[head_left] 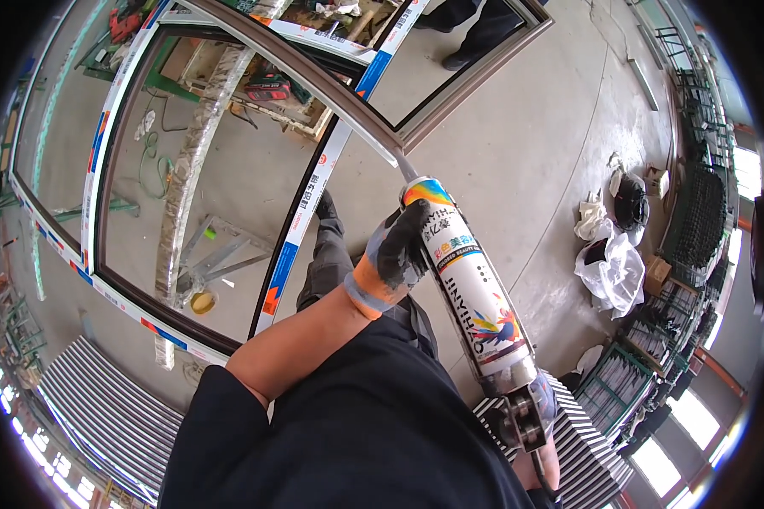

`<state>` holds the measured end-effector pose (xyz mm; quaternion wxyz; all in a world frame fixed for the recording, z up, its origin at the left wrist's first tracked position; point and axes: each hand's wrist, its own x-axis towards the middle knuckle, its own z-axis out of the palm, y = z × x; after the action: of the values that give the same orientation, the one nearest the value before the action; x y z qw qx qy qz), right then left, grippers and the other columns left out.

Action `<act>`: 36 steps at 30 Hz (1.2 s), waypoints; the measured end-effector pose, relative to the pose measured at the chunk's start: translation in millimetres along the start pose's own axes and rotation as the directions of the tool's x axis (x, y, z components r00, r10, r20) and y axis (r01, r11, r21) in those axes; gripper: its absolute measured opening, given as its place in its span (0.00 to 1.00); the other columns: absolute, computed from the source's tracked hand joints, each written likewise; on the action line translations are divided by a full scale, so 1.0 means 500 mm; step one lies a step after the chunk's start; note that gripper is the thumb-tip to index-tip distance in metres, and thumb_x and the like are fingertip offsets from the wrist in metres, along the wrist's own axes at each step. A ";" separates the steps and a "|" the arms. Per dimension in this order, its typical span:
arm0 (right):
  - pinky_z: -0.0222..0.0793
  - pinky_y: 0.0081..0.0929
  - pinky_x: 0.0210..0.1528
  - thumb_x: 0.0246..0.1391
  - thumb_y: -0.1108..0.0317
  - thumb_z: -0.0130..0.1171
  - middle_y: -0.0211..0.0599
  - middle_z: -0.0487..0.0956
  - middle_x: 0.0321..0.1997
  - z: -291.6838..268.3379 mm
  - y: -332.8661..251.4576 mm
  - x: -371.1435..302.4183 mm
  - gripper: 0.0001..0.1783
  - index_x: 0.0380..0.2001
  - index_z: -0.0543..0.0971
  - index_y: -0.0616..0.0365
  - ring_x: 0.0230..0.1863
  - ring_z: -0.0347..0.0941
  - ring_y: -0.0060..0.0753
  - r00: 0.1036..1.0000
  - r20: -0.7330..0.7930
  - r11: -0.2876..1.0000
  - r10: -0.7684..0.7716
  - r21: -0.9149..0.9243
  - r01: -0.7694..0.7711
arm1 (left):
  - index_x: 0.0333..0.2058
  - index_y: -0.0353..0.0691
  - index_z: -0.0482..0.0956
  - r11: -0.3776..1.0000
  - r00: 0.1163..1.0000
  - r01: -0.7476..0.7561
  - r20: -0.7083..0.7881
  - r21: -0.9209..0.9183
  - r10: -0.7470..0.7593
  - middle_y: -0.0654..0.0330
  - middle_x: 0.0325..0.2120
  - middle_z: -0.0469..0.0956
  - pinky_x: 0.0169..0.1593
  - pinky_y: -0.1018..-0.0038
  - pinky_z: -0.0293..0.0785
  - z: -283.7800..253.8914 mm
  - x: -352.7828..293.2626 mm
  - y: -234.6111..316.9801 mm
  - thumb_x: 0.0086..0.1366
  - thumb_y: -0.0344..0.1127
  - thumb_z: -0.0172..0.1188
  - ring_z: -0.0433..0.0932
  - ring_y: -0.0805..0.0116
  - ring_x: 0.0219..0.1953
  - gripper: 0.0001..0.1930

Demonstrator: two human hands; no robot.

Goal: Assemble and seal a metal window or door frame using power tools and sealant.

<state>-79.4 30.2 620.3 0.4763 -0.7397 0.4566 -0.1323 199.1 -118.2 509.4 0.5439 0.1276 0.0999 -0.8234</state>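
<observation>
A caulking gun (518,420) loaded with a white sealant cartridge (475,288) with colourful print slants across the middle of the view. My left hand (392,254), in a black and orange glove, is closed round the cartridge's front end. Behind it, my right hand (547,397) grips the gun at its rear; the gun's body hides most of those fingers. The pale nozzle (406,166) points up and left, its tip at the corner of a brown sash (348,110) on the large window frame (290,246). Whether the tip touches is too small to tell.
Strips of white, blue and orange film cover the frame. A wrapped beam (197,157) runs beneath it, near a red power tool (267,85). Another person's legs (475,30) show through the sash. White plastic bags (611,271) and racks (696,212) stand to the right.
</observation>
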 end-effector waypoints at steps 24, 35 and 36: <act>0.74 0.43 0.44 0.40 0.65 0.69 0.44 0.81 0.40 -0.009 -0.139 0.099 0.19 0.37 0.80 0.61 0.40 0.79 0.51 0.927 -0.167 0.921 0.336 0.264 -0.286 | 0.54 0.39 0.69 0.994 0.993 0.104 -0.051 -0.038 -0.106 0.49 0.45 0.78 0.54 0.55 0.76 0.047 0.002 0.026 0.70 0.41 0.54 0.80 0.53 0.47 0.18; 0.73 0.37 0.46 0.43 0.69 0.67 0.41 0.82 0.38 -0.031 -0.168 0.129 0.15 0.38 0.81 0.60 0.42 0.79 0.48 0.984 -0.066 0.958 0.163 0.250 -0.142 | 0.53 0.43 0.69 0.982 0.973 0.126 -0.208 0.143 -0.095 0.52 0.42 0.77 0.52 0.59 0.78 0.059 0.005 0.020 0.70 0.40 0.56 0.79 0.57 0.45 0.16; 0.73 0.37 0.47 0.43 0.70 0.66 0.42 0.82 0.38 -0.027 -0.166 0.122 0.16 0.39 0.81 0.61 0.42 0.79 0.47 0.981 -0.058 0.942 0.187 0.294 -0.162 | 0.53 0.43 0.69 0.981 0.973 0.128 -0.209 0.143 -0.097 0.52 0.42 0.77 0.52 0.59 0.78 0.061 0.005 0.024 0.70 0.40 0.56 0.79 0.57 0.45 0.16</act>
<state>-8.7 -15.9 681.0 0.5689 -0.6128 0.5160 -0.1857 206.1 -134.0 537.1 0.4717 0.2463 0.0968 -0.8411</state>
